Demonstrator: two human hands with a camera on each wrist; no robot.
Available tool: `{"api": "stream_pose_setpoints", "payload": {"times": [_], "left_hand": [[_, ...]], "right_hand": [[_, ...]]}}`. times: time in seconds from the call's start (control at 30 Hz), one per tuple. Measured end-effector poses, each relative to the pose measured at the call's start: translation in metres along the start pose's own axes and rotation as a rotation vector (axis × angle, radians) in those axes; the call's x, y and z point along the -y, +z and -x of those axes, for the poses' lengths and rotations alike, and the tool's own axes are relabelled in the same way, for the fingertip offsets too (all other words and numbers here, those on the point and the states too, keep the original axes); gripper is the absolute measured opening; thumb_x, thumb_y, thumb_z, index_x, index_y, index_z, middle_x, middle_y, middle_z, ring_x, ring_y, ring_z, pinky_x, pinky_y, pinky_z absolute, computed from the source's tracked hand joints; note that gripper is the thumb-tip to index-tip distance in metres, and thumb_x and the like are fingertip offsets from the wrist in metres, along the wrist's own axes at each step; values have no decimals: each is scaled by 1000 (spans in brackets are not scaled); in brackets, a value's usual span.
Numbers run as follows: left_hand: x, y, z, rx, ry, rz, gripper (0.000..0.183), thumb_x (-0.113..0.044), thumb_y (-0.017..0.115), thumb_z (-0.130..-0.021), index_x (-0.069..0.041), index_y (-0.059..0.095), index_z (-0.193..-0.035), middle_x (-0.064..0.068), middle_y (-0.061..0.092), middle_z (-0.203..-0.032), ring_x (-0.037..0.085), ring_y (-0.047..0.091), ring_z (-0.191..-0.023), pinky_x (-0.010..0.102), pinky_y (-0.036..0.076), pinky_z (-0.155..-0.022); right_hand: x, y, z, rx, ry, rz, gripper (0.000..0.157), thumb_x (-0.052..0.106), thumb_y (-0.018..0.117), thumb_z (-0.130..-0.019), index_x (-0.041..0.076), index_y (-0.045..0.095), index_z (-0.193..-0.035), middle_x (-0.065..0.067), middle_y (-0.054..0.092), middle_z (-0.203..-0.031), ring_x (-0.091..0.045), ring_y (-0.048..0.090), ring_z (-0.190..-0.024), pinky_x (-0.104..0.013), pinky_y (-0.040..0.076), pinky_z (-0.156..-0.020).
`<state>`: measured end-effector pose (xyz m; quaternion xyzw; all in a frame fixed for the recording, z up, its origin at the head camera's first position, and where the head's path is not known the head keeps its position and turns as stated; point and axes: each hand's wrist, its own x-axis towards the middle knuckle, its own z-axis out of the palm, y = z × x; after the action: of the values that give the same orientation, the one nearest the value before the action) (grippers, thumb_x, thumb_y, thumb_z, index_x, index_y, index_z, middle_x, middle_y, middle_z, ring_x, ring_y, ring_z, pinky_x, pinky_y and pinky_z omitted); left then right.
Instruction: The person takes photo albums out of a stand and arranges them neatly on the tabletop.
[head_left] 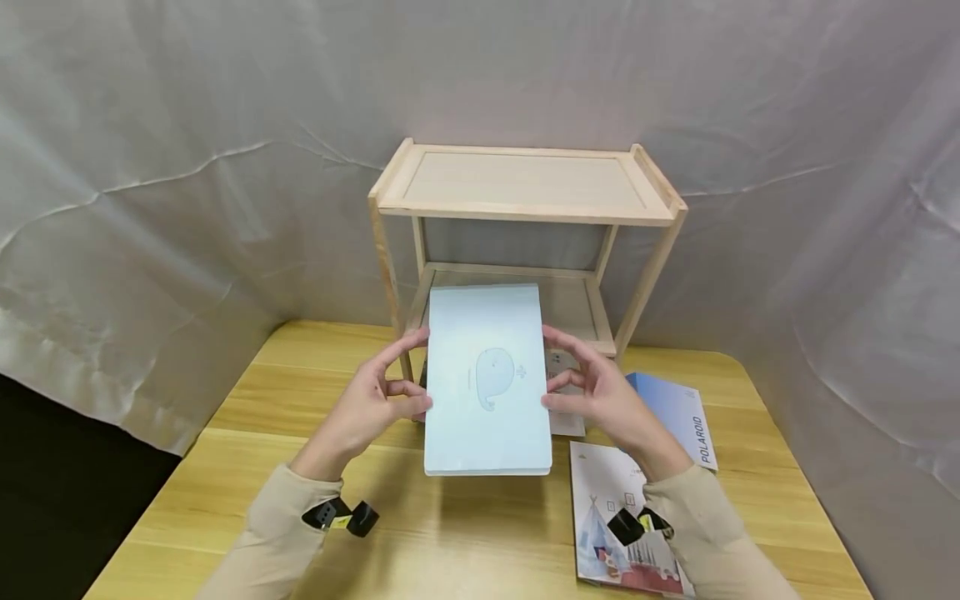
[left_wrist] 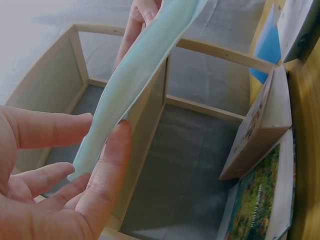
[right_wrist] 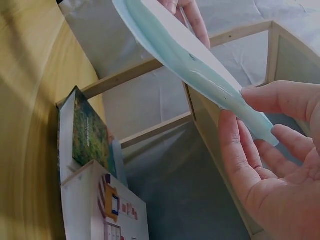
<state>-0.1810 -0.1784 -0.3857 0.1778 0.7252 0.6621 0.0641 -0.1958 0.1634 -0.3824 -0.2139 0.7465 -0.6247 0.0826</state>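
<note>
A pale blue book [head_left: 461,417] with a whale drawn on its cover is held up by both hands, above the table and in front of the wooden shelf [head_left: 525,210]. My left hand [head_left: 367,404] grips its left edge between thumb and fingers. On the opposite edge, my right hand [head_left: 603,392] pinches it the same way. The left wrist view shows the book's pale mint side [left_wrist: 127,77] between the fingers. From the right wrist, the mint side [right_wrist: 200,75] also runs between thumb and fingertips. The cover faces up toward the head camera.
Right of the shelf lies a blue POLAROID book [head_left: 678,417]. An illustrated white book [head_left: 607,517] lies nearer, partly under the right forearm. At the shelf's base stand a green-covered book [right_wrist: 90,132] and a white one [right_wrist: 117,200]. Grey cloth [head_left: 225,125] surrounds the wooden table [head_left: 247,467].
</note>
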Motion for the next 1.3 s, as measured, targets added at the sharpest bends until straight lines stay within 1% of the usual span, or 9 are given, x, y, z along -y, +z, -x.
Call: {"api": "stream_pose_setpoints", "payload": {"times": [0.07, 0.2, 0.37, 0.5, 0.67, 0.83, 0.9, 0.97, 1.3], "left_hand": [[3, 1, 1, -7, -1, -2, 91, 17, 71, -89, -15, 37, -168, 6, 19, -180, 12, 73, -89, 36, 68, -77], [8, 3, 1, -21, -10, -7, 91, 18, 72, -87, -15, 41, -166, 9, 29, -175, 16, 68, -103, 35, 68, -78], [11, 5, 3, -31, -9, -47, 90, 19, 73, -86, -16, 44, -164, 14, 37, -170, 21, 64, -115, 26, 65, -79], [13, 6, 7, -36, -12, -92, 90, 17, 75, -86, -20, 46, -164, 11, 38, -170, 22, 65, -115, 22, 61, -74], [15, 7, 13, -41, -22, -129, 92, 15, 76, -86, -24, 46, -163, 10, 38, -169, 21, 66, -113, 19, 52, -62], [17, 10, 19, -39, -26, -130, 93, 15, 76, -86, -28, 47, -163, 7, 37, -170, 21, 66, -112, 21, 59, -67], [17, 11, 21, -40, -25, -125, 93, 15, 75, -86, -30, 47, -163, 6, 37, -170, 21, 66, -111, 24, 63, -73], [18, 12, 23, -43, -19, -124, 93, 15, 75, -86, -29, 47, -163, 7, 37, -169, 22, 67, -111, 24, 63, -73], [24, 18, 27, -81, 5, -141, 91, 16, 74, -85, -27, 49, -161, 7, 42, -166, 25, 67, -112, 21, 60, -66]], "right_hand": [[-2, 1, 2, 0, -5, -10, 95, -6, 79, -90, 23, 35, -169, -6, 31, -173, -14, 69, -101, -24, 63, -82], [-7, 4, 7, -4, -10, -29, 93, -6, 78, -91, 20, 35, -169, -4, 27, -176, -13, 68, -106, -24, 63, -84], [-11, 8, 13, -23, -10, -35, 92, -7, 78, -91, 19, 36, -168, -3, 27, -176, -14, 68, -110, -22, 62, -81], [-12, 10, 19, -33, -8, -22, 91, -6, 78, -92, 21, 37, -168, -2, 28, -176, -14, 68, -110, -21, 61, -75], [-14, 14, 27, -44, 0, -1, 87, -2, 78, -94, 22, 38, -167, -3, 31, -173, -12, 68, -109, -20, 59, -70], [-17, 18, 33, -58, 10, 22, 85, -2, 77, -94, 22, 39, -166, -8, 31, -171, -11, 68, -107, -19, 51, -60], [-18, 20, 35, -60, 8, 21, 84, -2, 77, -94, 22, 40, -166, -8, 29, -173, -11, 69, -107, -19, 54, -63], [-20, 22, 37, -60, 4, 12, 84, -4, 77, -94, 21, 40, -166, -7, 28, -173, -11, 69, -107, -19, 57, -68], [-28, 27, 38, -94, -16, 11, 81, -7, 75, -94, 17, 42, -164, -7, 34, -170, -11, 70, -105, -20, 60, -73]]}}
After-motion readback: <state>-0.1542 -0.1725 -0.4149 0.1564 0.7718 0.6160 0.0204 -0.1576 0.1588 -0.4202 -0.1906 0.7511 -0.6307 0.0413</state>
